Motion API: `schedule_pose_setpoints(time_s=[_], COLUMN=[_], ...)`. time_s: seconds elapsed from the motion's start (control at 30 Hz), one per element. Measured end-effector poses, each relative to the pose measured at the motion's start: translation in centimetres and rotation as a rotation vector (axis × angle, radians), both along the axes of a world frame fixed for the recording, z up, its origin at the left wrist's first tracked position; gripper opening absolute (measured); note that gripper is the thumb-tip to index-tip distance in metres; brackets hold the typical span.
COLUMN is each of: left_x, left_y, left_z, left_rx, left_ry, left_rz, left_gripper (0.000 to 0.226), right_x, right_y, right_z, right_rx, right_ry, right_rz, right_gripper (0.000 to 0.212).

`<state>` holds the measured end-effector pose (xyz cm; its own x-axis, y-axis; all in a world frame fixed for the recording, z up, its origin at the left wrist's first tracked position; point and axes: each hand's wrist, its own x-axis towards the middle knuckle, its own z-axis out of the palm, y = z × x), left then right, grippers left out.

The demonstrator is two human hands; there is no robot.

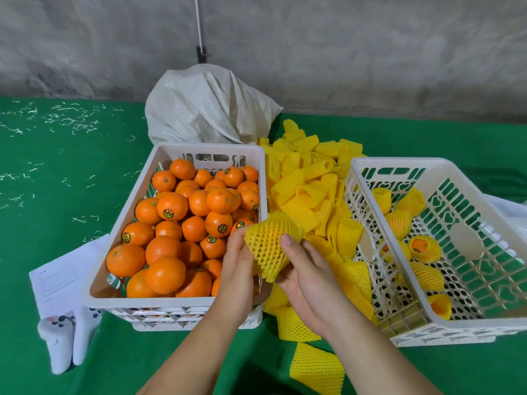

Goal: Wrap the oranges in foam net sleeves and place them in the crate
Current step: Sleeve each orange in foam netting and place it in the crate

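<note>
Between both hands sits an orange inside a stretched yellow foam net sleeve, held above the gap between two crates. My left hand grips its left side. My right hand grips it from below and right, thumb on the net. A white crate on the left is full of bare oranges. The white slotted crate on the right holds several wrapped oranges. A heap of loose yellow sleeves lies between the crates.
A white woven sack stands behind the left crate. Papers and two white controllers lie at the front left on the green table cover. A grey wall rises behind. More sleeves lie near the front edge.
</note>
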<state>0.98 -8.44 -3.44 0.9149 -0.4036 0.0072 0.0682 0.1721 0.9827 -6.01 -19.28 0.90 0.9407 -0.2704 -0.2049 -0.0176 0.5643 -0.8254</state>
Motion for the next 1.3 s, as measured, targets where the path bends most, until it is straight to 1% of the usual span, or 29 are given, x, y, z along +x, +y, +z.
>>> schedule_pose_setpoints(time_s=[0.03, 0.1, 0.13, 0.23, 0.3, 0.37, 0.4, 0.43, 0.47, 0.5, 0.57, 0.6, 0.67, 0.73, 0.8, 0.87, 0.93, 0.97, 1.0, 1.03, 1.07, 1.1, 1.13, 1.17, 1.2, 1.23, 1.27, 1.3], left_x=[0.2, 0.1, -0.2, -0.7, -0.6, -0.6, -0.6, -0.6, -0.7, -0.7, -0.7, -0.7, -0.6, -0.6, -0.9, -1.4, -1.1, -0.5, 0.5, 1.8, 3.3, 4.5, 5.4, 5.9, 6.1, 6.1, 6.2, 6.2], left_y=[0.0, -0.2, -0.4, -0.7, -0.9, -1.1, -1.2, -1.1, -1.0, -0.9, -0.6, -0.5, -0.7, -0.9, -1.2, -1.1, -0.5, -0.1, 0.4, 0.9, 1.4, 1.9, 2.2, 2.4, 2.5, 2.5, 2.3, 2.1], left_z=[-0.3, -0.5, -0.7, -1.1, -1.3, -0.9, -0.6, -0.2, 0.2, 0.3, 0.4, 0.5, 0.6, 0.2, -0.4, -0.6, -0.5, -0.4, -0.3, -0.5, -0.7, -0.9, -1.1, -1.1, -1.2, -1.3, -1.3, -1.3], left_rx=[0.081, 0.064, 0.064, 0.163, 0.217, 0.184, 0.125, 0.059, 0.013, -0.015, -0.008, 0.002, 0.059, 0.152, 0.244, 0.293, 0.304, 0.337, 0.398, 0.506, 0.671, 0.895, 1.132, 1.308, 1.378, 1.369, 1.336, 1.313], left_ry=[-0.054, -0.091, -0.129, -0.321, -0.375, -0.323, -0.246, -0.155, -0.081, -0.022, 0.018, -0.004, -0.121, -0.255, -0.376, -0.433, -0.514, -0.568, -0.612, -0.642, -0.659, -0.654, -0.621, -0.573, -0.523, -0.476, -0.437, -0.406], left_rz=[0.070, 0.168, 0.188, 0.147, 0.062, 0.009, -0.014, -0.030, -0.051, -0.088, -0.134, -0.135, -0.087, -0.050, -0.109, -0.194, -0.231, -0.210, -0.167, -0.118, -0.094, -0.116, -0.188, -0.306, -0.417, -0.494, -0.537, -0.556], left_gripper=[0.029, 0.015, 0.018, 0.025, 0.025, 0.017, 0.010, 0.011, 0.015, 0.015, 0.018, 0.018, 0.018, 0.026, 0.041, 0.050, 0.044, 0.039, 0.035, 0.035, 0.040, 0.049, 0.060, 0.072, 0.083, 0.094, 0.103, 0.110], right_x=[-0.2, -0.3, -0.4, -0.6, -0.7, -0.8, -0.8, -0.9, -1.0, -1.0, -0.9, -0.9, -0.7, -0.6, -0.5, -0.5, -0.6, -0.9, -1.1, -1.2, -1.4, -1.5, -1.6, -1.6, -1.3, -0.8, -0.5, -0.4], right_y=[0.0, 0.2, 0.2, 0.0, -0.4, -0.7, -0.7, -0.7, -0.7, -0.6, -0.7, -0.9, -1.4, -2.1, -2.9, -4.7, -8.0, -10.0, -12.2, -14.5, -16.9, -18.6, -19.7, -20.4, -20.6, -20.4, -20.1, -19.5], right_z=[-0.2, -0.6, -0.7, -0.8, -0.7, -0.7, -0.7, -0.8, -0.9, -1.0, -0.9, -0.8, -0.7, -0.7, -0.8, -0.6, -0.3, -0.1, 0.1, -0.1, -0.5, -0.7, -0.8, -1.1, -1.5, -2.3, -3.5, -4.7], right_rx=[-0.013, -0.076, -0.106, -0.130, -0.102, -0.097, -0.104, -0.106, -0.103, -0.094, -0.069, -0.057, -0.037, -0.037, -0.052, -0.068, -0.073, -0.076, -0.089, -0.050, -0.028, -0.119, -0.273, -0.362, -0.469, -0.651, -0.926, -1.259], right_ry=[-0.003, 0.028, 0.057, 0.104, 0.125, 0.156, 0.162, 0.158, 0.148, 0.134, 0.104, 0.095, 0.080, 0.073, 0.082, 0.149, 0.239, 0.259, 0.275, 0.309, 0.303, 0.308, 0.387, 0.483, 0.562, 0.597, 0.584, 0.540], right_rz=[-0.028, -0.080, -0.105, -0.168, -0.189, -0.167, -0.143, -0.119, -0.102, -0.096, -0.099, -0.111, -0.154, -0.218, -0.259, -0.302, -0.362, -0.398, -0.448, -0.560, -0.713, -0.778, -0.770, -0.758, -0.757, -0.734, -0.670, -0.571], right_gripper=[0.045, 0.054, 0.059, 0.069, 0.080, 0.090, 0.091, 0.088, 0.082, 0.074, 0.065, 0.063, 0.063, 0.065, 0.066, 0.073, 0.072, 0.070, 0.071, 0.075, 0.082, 0.095, 0.109, 0.117, 0.118, 0.114, 0.105, 0.092])
